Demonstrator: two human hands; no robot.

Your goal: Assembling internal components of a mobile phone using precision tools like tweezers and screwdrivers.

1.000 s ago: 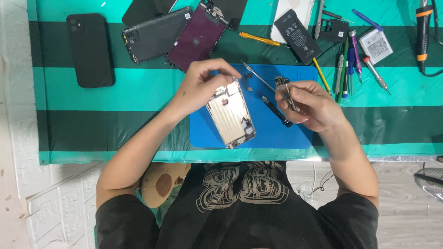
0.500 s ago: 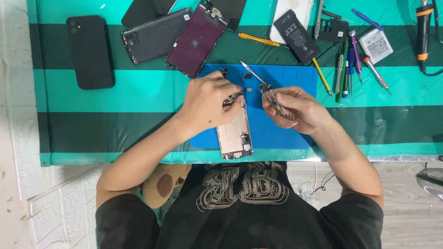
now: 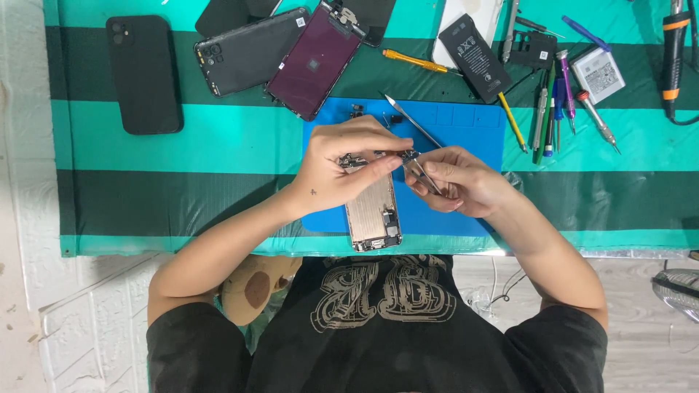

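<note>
Near the bench's front edge, an opened phone (image 3: 372, 215) lies on the blue mat (image 3: 466, 131), its lower end reaching the mat's near edge. The left hand (image 3: 342, 171) pinches the phone's top between thumb and fingers. Just beside it, the right hand (image 3: 455, 182) grips tweezers (image 3: 416, 138), tips meeting the phone's top (the exact part they touch is too small to tell). Farther back lie a purple screen (image 3: 313, 62), a grey phone (image 3: 247, 51), a battery (image 3: 473, 57) and screwdrivers (image 3: 557, 102); a black phone (image 3: 142, 73) sits toward the left edge.
</note>
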